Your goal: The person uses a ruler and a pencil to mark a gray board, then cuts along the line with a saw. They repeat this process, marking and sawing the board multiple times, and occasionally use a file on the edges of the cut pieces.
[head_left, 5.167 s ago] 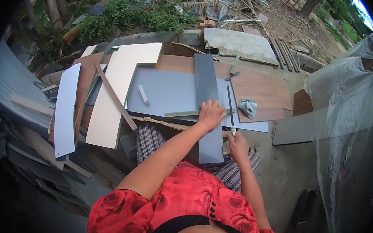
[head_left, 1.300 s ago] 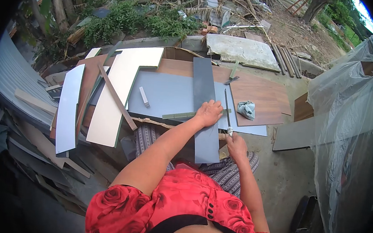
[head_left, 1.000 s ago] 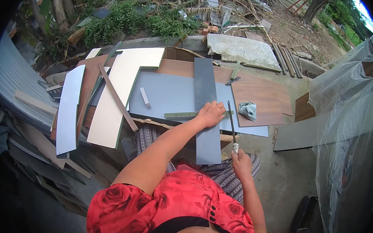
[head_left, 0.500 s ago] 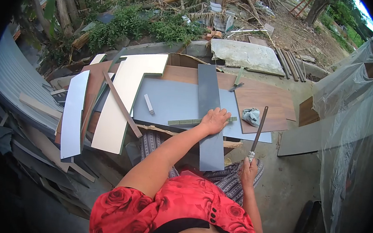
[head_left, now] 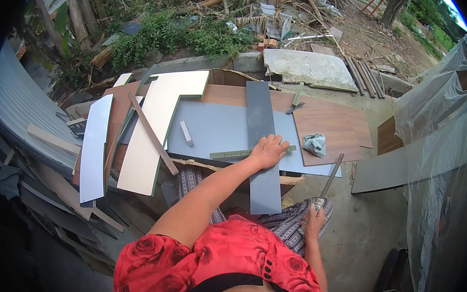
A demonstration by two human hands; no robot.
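Across the work surface lies a long dark grey board (head_left: 260, 115), its near end jutting out over my lap. My left hand (head_left: 269, 151) presses down on it, fingers bent over a narrow green strip (head_left: 229, 154) that crosses the board. Off to the right, my right hand (head_left: 314, 220) is closed round the wrapped handle of a long narrow blade (head_left: 331, 176), which points up and away from me. A small pale block (head_left: 186, 134) rests on the grey-blue panel (head_left: 213, 123) left of the board. A crumpled grey cloth (head_left: 315, 145) sits on a brown wood-grain panel (head_left: 329, 127).
Cream and white cut panels (head_left: 155, 123) overlap at the left, with a brown strip (head_left: 153, 135) across them. A green-handled tool (head_left: 297, 100) lies beyond the board. Clear plastic sheeting (head_left: 436, 151) hangs at the right over a grey panel (head_left: 385, 173). Offcuts are stacked lower left.
My right hand has shifted slightly right and down, and the blade now tilts lower and further right. My left hand stays on the board and strip.
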